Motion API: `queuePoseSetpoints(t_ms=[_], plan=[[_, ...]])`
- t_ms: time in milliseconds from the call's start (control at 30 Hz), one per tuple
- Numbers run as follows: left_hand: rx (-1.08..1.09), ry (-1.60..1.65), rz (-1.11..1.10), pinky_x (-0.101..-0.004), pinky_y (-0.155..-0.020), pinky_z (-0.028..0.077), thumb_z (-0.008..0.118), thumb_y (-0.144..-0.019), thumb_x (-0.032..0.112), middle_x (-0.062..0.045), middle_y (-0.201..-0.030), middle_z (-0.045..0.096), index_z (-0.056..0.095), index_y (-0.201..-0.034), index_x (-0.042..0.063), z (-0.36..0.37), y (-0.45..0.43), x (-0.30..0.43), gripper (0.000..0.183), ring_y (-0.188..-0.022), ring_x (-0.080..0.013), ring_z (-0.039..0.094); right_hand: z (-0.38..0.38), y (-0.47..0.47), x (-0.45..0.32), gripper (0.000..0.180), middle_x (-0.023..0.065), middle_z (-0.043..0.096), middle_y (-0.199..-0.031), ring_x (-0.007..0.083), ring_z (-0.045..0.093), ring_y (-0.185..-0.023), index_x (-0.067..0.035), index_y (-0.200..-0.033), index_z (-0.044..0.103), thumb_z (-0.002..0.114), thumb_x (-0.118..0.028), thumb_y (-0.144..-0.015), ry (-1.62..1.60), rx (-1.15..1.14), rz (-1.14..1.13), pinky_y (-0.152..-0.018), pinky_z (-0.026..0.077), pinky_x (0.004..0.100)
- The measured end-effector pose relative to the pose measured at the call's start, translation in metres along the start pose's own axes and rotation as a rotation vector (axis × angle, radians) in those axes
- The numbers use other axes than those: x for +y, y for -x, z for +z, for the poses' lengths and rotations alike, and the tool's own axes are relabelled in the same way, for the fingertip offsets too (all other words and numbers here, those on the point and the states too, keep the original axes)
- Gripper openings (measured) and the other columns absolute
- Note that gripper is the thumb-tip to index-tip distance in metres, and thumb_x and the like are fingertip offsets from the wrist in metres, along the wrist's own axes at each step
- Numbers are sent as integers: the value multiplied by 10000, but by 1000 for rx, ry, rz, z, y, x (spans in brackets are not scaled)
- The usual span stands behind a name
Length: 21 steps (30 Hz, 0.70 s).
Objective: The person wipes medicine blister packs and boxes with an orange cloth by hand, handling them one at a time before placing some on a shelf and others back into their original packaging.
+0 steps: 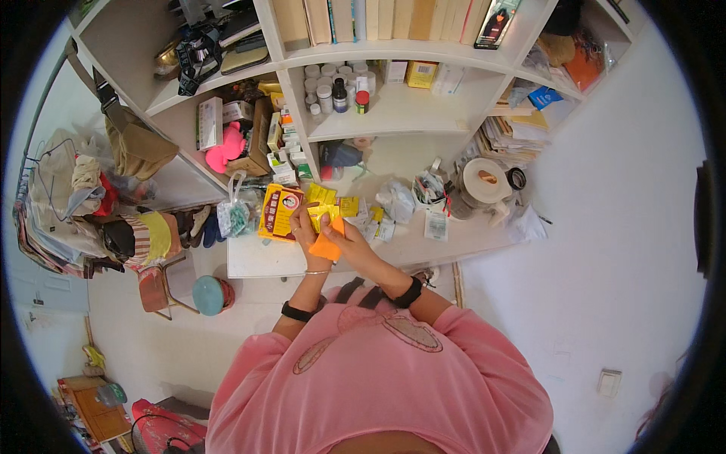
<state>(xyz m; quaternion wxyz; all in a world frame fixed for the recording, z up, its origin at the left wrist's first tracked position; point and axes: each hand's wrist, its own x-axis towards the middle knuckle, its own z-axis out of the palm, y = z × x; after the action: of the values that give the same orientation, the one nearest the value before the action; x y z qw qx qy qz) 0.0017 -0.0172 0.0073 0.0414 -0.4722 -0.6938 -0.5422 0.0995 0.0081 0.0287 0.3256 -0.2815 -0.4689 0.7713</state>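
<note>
My left hand grips a yellow sachet by its left side, above the front part of the white desk. My right hand meets it from the right, with an orange folded piece, cloth or paper, held in its fingers. The right thumb also reaches the sachet's lower edge. Left of my hands stands a yellow and dark-red medicine box bearing writing. Several more yellow sachets lie just behind my hands.
The white desk meets a shelf unit holding several pill bottles. On the desk are a clear bag of green items, a crumpled plastic bag, a holder of small things and a lidded jar. A blue-topped stool stands left.
</note>
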Motion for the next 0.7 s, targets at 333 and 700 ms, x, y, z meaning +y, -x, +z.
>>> queuePoseSetpoints(t_ms=[333,700], plan=[[-336,-30,-189,-410,-601,484,582,-855,185,-189,-834,620,438,-1174,41,2,21,-82,378,-724,-339,623,-65,16,19,244,24,610,-966,93,566,-863,9,-1065,569,528,-172,-907,240,-141,107,-771,458,234],[-476,-366,1,-400,-897,416,640,-754,107,-208,-1233,467,411,-1219,24,19,49,-99,526,-1106,-361,471,-111,37,-2,246,39,613,-953,110,587,-834,10,-1066,565,535,-167,-897,-18,329,69,-752,467,241]])
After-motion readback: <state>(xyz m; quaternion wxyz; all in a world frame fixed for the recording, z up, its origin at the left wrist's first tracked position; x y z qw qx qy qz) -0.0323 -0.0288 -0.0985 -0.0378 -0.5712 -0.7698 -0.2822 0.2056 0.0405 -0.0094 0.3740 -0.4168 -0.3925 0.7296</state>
